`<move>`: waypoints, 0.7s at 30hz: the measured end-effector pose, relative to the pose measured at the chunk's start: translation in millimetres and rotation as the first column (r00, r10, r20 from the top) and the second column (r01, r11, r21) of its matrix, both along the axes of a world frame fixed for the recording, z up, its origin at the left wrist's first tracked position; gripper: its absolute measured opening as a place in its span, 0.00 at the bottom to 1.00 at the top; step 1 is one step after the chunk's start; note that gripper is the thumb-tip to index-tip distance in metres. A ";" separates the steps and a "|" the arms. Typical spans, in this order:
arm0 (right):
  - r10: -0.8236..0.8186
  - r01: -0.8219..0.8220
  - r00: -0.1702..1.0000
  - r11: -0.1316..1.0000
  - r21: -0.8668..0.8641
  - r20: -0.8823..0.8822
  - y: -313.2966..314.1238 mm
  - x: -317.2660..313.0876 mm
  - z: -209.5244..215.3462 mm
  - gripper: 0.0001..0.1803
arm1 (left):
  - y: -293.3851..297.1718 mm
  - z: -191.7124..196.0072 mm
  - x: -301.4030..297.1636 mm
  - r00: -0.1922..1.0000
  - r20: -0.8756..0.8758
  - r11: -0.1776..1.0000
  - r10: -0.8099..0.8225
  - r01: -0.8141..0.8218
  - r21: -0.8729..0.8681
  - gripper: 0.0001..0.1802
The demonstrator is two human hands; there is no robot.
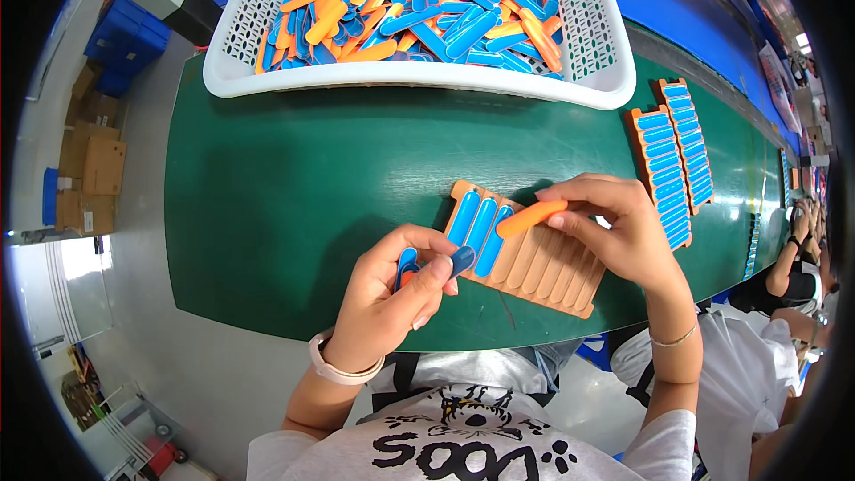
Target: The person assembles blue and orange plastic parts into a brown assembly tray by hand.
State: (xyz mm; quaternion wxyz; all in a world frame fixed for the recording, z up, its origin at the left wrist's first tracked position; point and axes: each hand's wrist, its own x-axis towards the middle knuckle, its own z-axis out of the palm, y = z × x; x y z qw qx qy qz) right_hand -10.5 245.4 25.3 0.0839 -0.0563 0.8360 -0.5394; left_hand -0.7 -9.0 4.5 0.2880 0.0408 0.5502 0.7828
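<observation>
A brown grooved tray (550,278) lies slanted on the green table. Blue strips with rounded ends (481,227) fill the grooves at its left end; the other grooves are bare. Between the thumb and fingers of my right hand (628,227) is a strip with its orange side showing (532,216). Its free end overlaps the rightmost blue strip in the tray. My left hand (387,294) is closed round a few blue-and-orange strips (461,259) just left of the tray, partly hidden by the fingers.
A white perforated basket (419,82) heaped with blue and orange strips (445,13) stands at the far side. To the right lie two filled trays (661,169), side by side. A blue conveyor belt (686,18) runs behind the table (294,196). Other people sit at the right.
</observation>
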 end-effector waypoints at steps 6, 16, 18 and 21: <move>-0.061 0.055 0.974 0.998 0.032 0.219 5.1 -6.7 10.1 0.10 | -0.5 0.4 0.4 0.996 0.085 0.999 0.035 -0.037 0.027 0.05; 0.122 -0.149 0.987 0.946 0.287 0.108 -22.1 -18.7 12.0 0.15 | 3.7 -0.2 3.9 0.991 -0.061 0.984 0.119 -0.126 -0.127 0.12; 0.117 -0.116 0.993 0.937 0.330 0.019 -20.9 -13.4 9.5 0.16 | 3.0 1.1 4.0 0.991 -0.038 0.983 0.129 -0.133 -0.123 0.11; 0.147 -0.153 0.986 0.986 0.073 0.078 -25.3 -0.6 17.8 0.19 | 3.8 4.3 4.4 0.993 -0.023 0.986 0.113 -0.115 -0.120 0.13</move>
